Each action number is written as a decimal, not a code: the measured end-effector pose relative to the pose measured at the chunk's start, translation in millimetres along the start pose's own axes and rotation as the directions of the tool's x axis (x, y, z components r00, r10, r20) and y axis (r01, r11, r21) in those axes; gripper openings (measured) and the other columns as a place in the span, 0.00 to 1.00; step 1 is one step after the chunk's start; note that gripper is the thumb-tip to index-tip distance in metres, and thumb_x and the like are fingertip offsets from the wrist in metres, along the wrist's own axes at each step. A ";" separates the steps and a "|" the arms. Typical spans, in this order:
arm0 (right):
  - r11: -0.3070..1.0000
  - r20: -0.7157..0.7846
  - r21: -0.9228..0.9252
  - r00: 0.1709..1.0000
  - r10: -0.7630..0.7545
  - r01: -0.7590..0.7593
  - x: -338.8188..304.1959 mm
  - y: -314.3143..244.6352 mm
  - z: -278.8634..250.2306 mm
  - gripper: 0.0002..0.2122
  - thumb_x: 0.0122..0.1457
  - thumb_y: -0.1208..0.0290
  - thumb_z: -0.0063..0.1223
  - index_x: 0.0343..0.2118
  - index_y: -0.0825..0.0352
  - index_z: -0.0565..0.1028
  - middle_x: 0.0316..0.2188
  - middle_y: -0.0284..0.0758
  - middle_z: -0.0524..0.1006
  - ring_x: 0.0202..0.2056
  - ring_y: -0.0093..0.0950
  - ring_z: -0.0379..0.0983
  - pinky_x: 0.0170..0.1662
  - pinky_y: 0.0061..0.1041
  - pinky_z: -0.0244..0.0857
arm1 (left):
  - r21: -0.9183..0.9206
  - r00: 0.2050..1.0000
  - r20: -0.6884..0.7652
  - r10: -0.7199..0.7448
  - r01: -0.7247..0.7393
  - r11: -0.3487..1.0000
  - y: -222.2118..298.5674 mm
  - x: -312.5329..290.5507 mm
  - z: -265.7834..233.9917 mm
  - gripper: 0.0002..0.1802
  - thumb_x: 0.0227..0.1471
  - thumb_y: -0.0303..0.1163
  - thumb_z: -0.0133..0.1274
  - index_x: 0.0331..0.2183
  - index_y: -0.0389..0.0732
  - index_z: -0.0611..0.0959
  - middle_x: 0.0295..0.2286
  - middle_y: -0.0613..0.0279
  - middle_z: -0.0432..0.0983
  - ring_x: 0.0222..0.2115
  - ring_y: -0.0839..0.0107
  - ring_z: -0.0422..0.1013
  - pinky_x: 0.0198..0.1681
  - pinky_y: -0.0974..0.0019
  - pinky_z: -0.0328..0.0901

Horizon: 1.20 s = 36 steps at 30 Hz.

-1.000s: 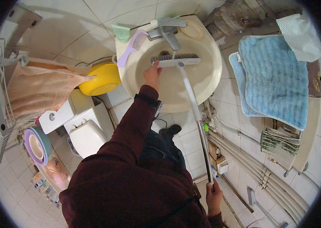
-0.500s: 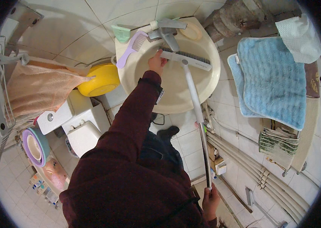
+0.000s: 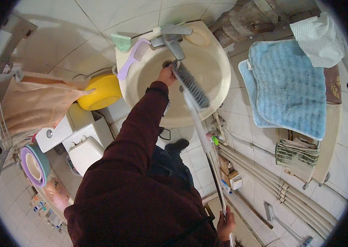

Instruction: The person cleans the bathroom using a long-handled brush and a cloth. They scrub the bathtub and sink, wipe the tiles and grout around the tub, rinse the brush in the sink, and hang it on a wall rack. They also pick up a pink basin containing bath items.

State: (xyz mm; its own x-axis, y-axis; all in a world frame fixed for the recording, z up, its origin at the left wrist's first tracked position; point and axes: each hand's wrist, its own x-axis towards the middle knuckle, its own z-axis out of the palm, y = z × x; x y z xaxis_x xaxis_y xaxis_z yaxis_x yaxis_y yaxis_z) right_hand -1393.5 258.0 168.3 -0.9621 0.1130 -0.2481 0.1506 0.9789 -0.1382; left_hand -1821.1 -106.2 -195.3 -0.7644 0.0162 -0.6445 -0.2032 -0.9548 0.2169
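Note:
A long-handled scrub brush [image 3: 193, 85] with grey bristles is held over the cream washbasin [image 3: 213, 61], its head slanting below the grey tap [image 3: 174, 41]. My left hand [image 3: 166, 76] is closed around the far end of the brush head. Bristles face up and to the right. From the head, the white and silver pole runs back over the basin's front edge. Low on that pole, my right hand [image 3: 225, 225] is wrapped round it. A purple comb [image 3: 129, 64] and a green triangular item [image 3: 122, 42] lie on the basin's left ledge.
To the left hang a peach towel [image 3: 38, 103] and a yellow basin [image 3: 100, 92], above a white toilet [image 3: 85, 154]. On the right, a blue towel [image 3: 291, 88] hangs near wall pipes [image 3: 272, 181]. A thick drain pipe [image 3: 244, 24] stands behind the washbasin.
The brush head has rotated, its right end swinging toward me and its bristles turning up into sight. My left hand has moved slightly nearer and left; both hands keep their hold.

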 end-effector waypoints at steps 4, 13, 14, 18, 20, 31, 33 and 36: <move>0.997 0.026 -0.061 0.999 0.045 -0.043 3.6 3.9 -5.3 0.20 0.46 0.76 0.58 0.45 0.61 0.71 0.23 0.37 0.71 0.24 0.34 0.69 0.26 0.30 0.63 | 0.301 0.997 -0.076 0.027 -0.002 0.954 3.9 7.7 -10.8 0.14 0.57 0.34 0.37 0.41 0.38 0.71 0.36 0.58 0.70 0.33 0.63 0.67 0.37 0.56 0.64; 0.989 -0.083 -0.135 0.994 -0.067 0.055 26.6 -4.9 -9.8 0.19 0.46 0.76 0.57 0.45 0.57 0.72 0.23 0.35 0.71 0.25 0.33 0.69 0.25 0.30 0.62 | 0.177 0.999 0.034 0.015 -0.021 0.984 14.2 11.7 -15.5 0.14 0.55 0.29 0.33 0.41 0.38 0.71 0.35 0.57 0.72 0.34 0.63 0.70 0.38 0.56 0.67; 0.989 -0.071 -0.145 0.996 -0.049 0.039 28.6 -7.3 -10.3 0.19 0.46 0.76 0.57 0.44 0.57 0.72 0.23 0.35 0.71 0.24 0.33 0.69 0.25 0.30 0.62 | 0.189 1.000 0.006 0.009 -0.011 0.982 14.9 7.8 -13.3 0.14 0.53 0.25 0.33 0.39 0.36 0.72 0.33 0.56 0.72 0.33 0.64 0.71 0.38 0.58 0.68; 0.987 -0.107 -0.152 0.992 -0.061 0.045 38.2 -15.4 -13.5 0.19 0.45 0.75 0.57 0.44 0.55 0.73 0.22 0.33 0.70 0.22 0.32 0.67 0.23 0.31 0.61 | 0.188 0.995 -0.052 -0.089 0.097 0.977 18.8 -13.0 -7.6 0.14 0.52 0.23 0.33 0.37 0.34 0.73 0.30 0.55 0.74 0.32 0.63 0.72 0.37 0.60 0.70; 0.975 -0.117 -0.215 0.990 -0.076 0.049 44.4 -17.4 -14.9 0.20 0.45 0.74 0.58 0.44 0.55 0.73 0.21 0.33 0.70 0.21 0.32 0.67 0.22 0.31 0.61 | 0.195 0.997 -0.048 -0.066 0.074 0.978 15.6 -19.9 -7.8 0.13 0.52 0.23 0.32 0.35 0.34 0.73 0.30 0.56 0.73 0.31 0.64 0.72 0.37 0.60 0.70; 0.964 -0.129 -0.256 0.985 -0.114 0.078 75.1 -28.1 -36.7 0.20 0.43 0.77 0.58 0.42 0.54 0.74 0.22 0.33 0.70 0.21 0.31 0.67 0.22 0.29 0.62 | 0.459 0.995 -0.100 -0.003 0.049 0.887 18.2 -26.3 -31.9 0.09 0.54 0.28 0.38 0.33 0.38 0.74 0.27 0.60 0.72 0.28 0.70 0.71 0.34 0.66 0.69; 0.952 -0.156 -0.302 0.982 -0.106 0.054 80.9 -30.3 -45.4 0.21 0.42 0.78 0.58 0.43 0.54 0.74 0.22 0.32 0.70 0.22 0.31 0.68 0.23 0.28 0.62 | 0.373 0.990 -0.140 0.025 0.030 0.927 17.0 -30.9 -23.2 0.10 0.55 0.30 0.39 0.33 0.38 0.74 0.26 0.61 0.72 0.27 0.71 0.70 0.34 0.67 0.68; 0.936 -0.214 -0.347 0.968 -0.133 0.052 90.4 -31.6 -56.9 0.21 0.42 0.77 0.58 0.43 0.53 0.75 0.22 0.31 0.70 0.22 0.29 0.67 0.23 0.27 0.62 | 0.417 0.973 -0.110 0.202 -0.139 0.898 19.5 -35.4 -4.7 0.11 0.52 0.33 0.42 0.33 0.37 0.75 0.24 0.62 0.70 0.27 0.68 0.69 0.31 0.65 0.68</move>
State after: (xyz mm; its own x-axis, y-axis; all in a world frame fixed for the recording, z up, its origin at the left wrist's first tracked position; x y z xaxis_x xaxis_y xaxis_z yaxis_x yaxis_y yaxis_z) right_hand -1498.1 246.9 204.8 -0.9997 0.0152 -0.0165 0.0118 0.9816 0.1905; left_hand -1795.2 -126.8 -171.6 -0.7174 -0.2095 -0.6644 -0.3314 -0.7363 0.5899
